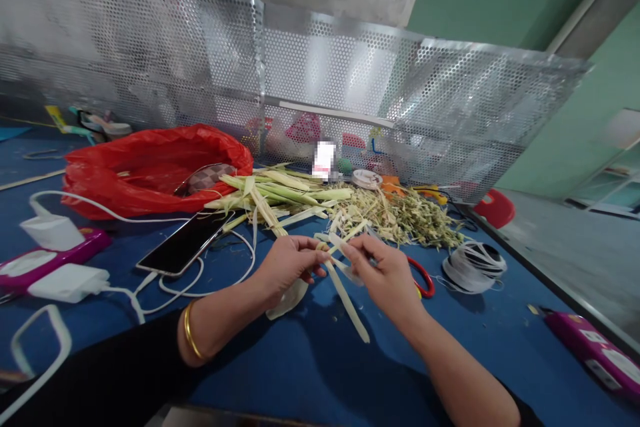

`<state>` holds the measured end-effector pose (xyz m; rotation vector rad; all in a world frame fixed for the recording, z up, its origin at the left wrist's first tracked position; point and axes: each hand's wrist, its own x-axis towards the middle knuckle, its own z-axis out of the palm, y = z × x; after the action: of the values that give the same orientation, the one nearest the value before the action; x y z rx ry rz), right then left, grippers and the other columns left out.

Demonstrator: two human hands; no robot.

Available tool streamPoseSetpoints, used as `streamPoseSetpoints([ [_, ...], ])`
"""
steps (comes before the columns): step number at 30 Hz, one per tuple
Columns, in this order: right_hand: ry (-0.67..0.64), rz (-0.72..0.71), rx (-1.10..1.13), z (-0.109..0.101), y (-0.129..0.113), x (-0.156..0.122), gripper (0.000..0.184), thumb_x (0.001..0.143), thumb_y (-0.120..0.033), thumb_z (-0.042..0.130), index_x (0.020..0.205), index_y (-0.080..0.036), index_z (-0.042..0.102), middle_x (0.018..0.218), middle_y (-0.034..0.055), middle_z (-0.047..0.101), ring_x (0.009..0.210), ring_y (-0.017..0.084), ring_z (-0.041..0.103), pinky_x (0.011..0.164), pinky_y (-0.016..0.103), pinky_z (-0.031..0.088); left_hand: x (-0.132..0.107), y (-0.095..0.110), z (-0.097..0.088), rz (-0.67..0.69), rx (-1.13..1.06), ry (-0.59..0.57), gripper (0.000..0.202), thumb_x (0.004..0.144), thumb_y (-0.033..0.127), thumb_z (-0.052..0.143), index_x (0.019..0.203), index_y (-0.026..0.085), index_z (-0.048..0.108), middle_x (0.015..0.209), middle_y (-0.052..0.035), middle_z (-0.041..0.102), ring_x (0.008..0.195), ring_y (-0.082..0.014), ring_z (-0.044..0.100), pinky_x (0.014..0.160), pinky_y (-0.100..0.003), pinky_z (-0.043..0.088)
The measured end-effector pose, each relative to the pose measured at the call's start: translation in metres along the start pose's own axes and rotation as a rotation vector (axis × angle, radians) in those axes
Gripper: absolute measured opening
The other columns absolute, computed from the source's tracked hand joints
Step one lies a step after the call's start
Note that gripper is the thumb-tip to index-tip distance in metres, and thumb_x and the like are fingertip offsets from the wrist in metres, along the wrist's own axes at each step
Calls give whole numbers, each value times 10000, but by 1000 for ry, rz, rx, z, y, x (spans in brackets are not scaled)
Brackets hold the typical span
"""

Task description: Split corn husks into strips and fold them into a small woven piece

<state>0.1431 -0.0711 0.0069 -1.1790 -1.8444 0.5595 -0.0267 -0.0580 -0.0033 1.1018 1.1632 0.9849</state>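
My left hand (293,269) pinches pale strips of plant husk, thumb against fingers, above the blue table. A flat husk strip (349,307) hangs down from between my hands toward the front. Close on the right, my right hand (383,273) is closed in a pinch on a strip end, which crosses the other strips near both thumbs. Below my left hand shows a pale, translucent piece (289,300), partly hidden. Just behind lie a pile of green-yellow husk strips (285,190) and a heap of dried plant bits (410,217).
A red plastic bag (120,177) stands at the left, beside a phone (187,243) with white cables. Purple power strips (95,240) lie at both sides. Red-handled scissors (425,278) and a white ribbon spool (474,268) are at the right. A perforated metal screen (325,60) closes off the back.
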Motion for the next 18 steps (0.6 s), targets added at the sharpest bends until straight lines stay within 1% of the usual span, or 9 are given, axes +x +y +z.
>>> streamPoseSetpoints([
  [3, -35, -21, -159, 2, 0, -1, 244, 835, -263, 506, 603, -190, 521, 551, -26, 498, 535, 113, 437, 511, 228, 306, -1, 0, 1, 10, 16, 19, 194, 612, 242, 739, 745, 122, 663, 566, -18, 642, 528, -125, 594, 450, -197, 411],
  [8, -53, -72, -221, 7, 2, -3, 187, 792, -185, 496, 606, -193, 507, 551, -31, 497, 554, 116, 460, 547, 227, 307, -2, -1, 3, 26, 26, 26, 182, 625, 210, 714, 765, 122, 638, 554, -4, 634, 520, -128, 601, 439, -192, 412],
  [12, -14, -211, -352, 11, 5, -3, 181, 767, -129, 501, 597, -189, 490, 553, -32, 492, 560, 114, 453, 607, 243, 309, -4, 0, 6, 50, 40, 11, 157, 639, 197, 690, 762, 120, 630, 547, 6, 629, 492, -112, 590, 437, -184, 411],
  [15, -15, -322, -457, 11, 7, -2, 218, 809, -130, 485, 598, -185, 488, 570, -21, 507, 568, 119, 462, 650, 261, 316, -4, 1, 7, 62, 51, 9, 135, 646, 179, 676, 756, 119, 627, 530, 14, 622, 484, -104, 584, 439, -178, 411],
  [18, -47, -401, -518, 9, 6, -2, 236, 863, -152, 456, 643, -182, 534, 612, -1, 544, 596, 129, 493, 687, 276, 326, -4, 1, 6, 69, 59, 20, 126, 659, 173, 666, 767, 124, 623, 536, 19, 626, 485, -103, 587, 434, -175, 412],
])
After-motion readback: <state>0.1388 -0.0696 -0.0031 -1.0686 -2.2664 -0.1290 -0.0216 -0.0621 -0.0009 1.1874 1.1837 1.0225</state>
